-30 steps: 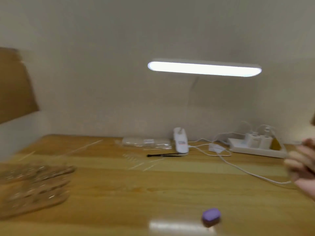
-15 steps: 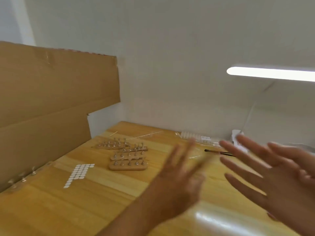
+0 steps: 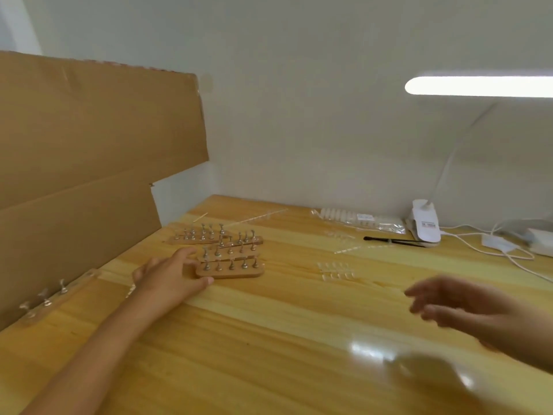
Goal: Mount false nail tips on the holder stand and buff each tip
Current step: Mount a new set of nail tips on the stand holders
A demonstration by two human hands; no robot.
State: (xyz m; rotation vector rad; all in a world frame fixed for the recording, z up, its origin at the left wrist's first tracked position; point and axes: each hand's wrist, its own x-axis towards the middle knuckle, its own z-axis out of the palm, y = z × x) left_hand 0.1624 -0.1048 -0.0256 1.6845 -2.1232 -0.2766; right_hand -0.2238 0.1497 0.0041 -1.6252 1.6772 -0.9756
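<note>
Wooden bars set with rows of small metal pegs lie bunched together on the far left of the table (image 3: 269,339). These are the holder stands, and the nearest holder stand (image 3: 230,273) lies flat with its long side towards the person. The left hand (image 3: 170,277) reaches to its left end with fingers stretched out, the thumb against the front edge and the forefinger up beside the bar behind it. It touches the bar but has not closed round it. The right hand (image 3: 449,304) hovers over the table well to the right, blurred, with fingers loose and nothing in it.

The bar looks light and stiff, and likely to slide on the glossy top, so I would pinch it by the bare end or the long edges and keep clear of the pegs, which look easy to knock. The clear nail tips (image 3: 335,269) lie in short strips between the two hands, with more in a plastic bag (image 3: 359,219) by the wall. They seem featherweight, springy and hard to see, best lifted by their edges with fingertips.
</note>
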